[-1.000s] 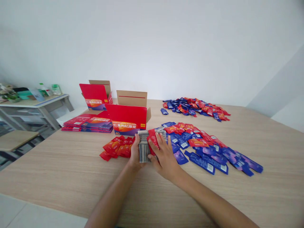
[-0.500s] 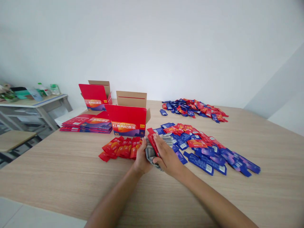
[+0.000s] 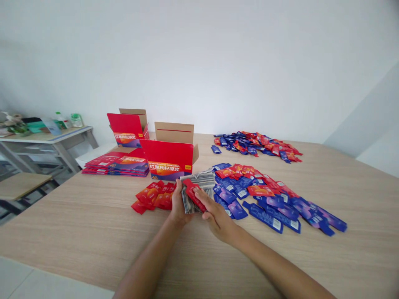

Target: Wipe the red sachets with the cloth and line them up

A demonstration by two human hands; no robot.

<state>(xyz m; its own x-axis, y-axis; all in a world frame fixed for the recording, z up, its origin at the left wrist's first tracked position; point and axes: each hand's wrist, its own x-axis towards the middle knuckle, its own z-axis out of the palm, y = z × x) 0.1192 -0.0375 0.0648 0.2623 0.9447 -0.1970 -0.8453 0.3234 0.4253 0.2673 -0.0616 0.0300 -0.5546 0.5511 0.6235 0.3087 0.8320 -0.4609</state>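
A thick stack of sachets (image 3: pixel 195 191), silver-grey at the edges with a red one on its side, stands on edge on the wooden table (image 3: pixel 77 220). My left hand (image 3: pixel 177 204) grips the stack from the left, fingers curled round it. From the right, my right hand (image 3: pixel 215 211) presses on the same stack with thumb and fingers closed on it. Several red sachets (image 3: pixel 152 196) lie fanned just left of my hands. To the right spreads a pile of blue and red sachets (image 3: pixel 264 191).
An open red carton (image 3: pixel 170 158) stands just behind the stack, a second open carton (image 3: pixel 127 126) farther back left. Flat folded cartons (image 3: pixel 116 162) are stacked at the left. Another sachet heap (image 3: pixel 258 143) lies far back. A side table with bottles (image 3: pixel 43 133) stands left.
The stack, upright between both hands a second ago, was tilted and fanned, and now leans toward the right. My right hand shifted from lying flat on it to gripping its side.
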